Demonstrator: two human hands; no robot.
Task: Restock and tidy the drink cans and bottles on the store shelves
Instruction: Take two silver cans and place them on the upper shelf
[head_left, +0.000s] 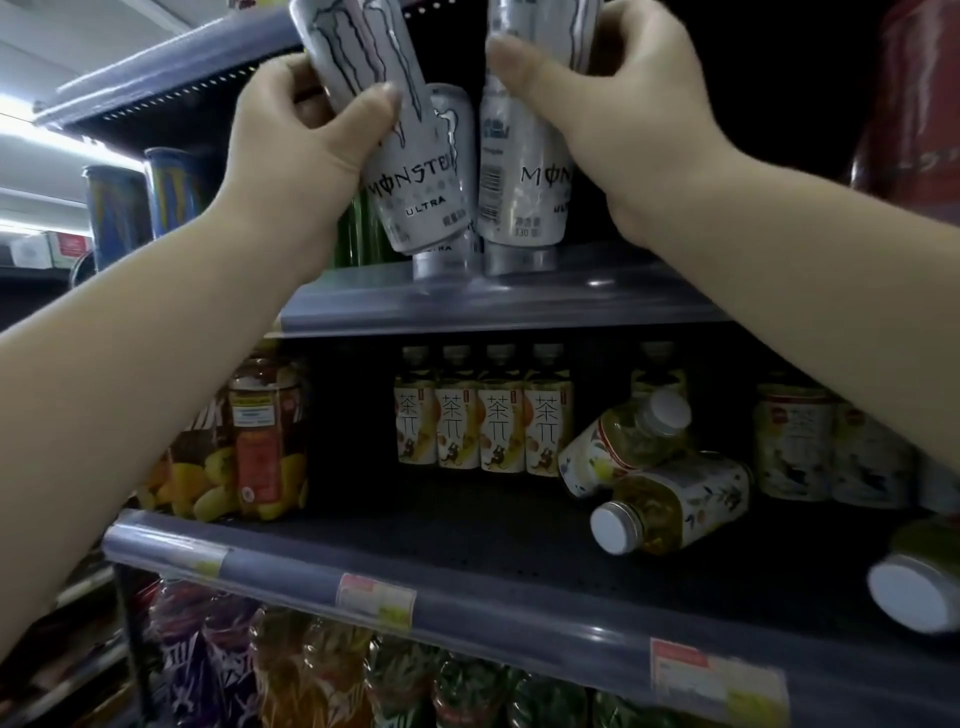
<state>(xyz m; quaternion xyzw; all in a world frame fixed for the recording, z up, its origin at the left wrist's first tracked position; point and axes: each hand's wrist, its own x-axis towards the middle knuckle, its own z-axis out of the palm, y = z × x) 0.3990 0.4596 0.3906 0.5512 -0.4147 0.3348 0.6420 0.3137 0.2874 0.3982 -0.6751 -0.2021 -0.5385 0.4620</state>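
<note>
My left hand (306, 135) grips a white Monster Ultra can (395, 150), tilted with its top leaning left. My right hand (618, 104) holds a second white Monster can (524, 171), upright, close beside the first. Both cans hang just above the upper shelf (519, 306). Behind them stand two more white cans (452, 130), their bases showing at the shelf's front edge. On the middle shelf (467, 540), three pale tea bottles lie on their sides: one (623, 441) leaning, one (670, 504) flat, one (919, 577) at the right edge.
A row of yellow-label tea bottles (483, 415) stands at the back of the middle shelf. Fruit drink bottles (249, 441) stand at its left, white-label bottles (826, 441) at its right. Blue cans (145, 202) sit upper left, a red can (914, 104) upper right. Packaged drinks fill the bottom shelf (311, 670).
</note>
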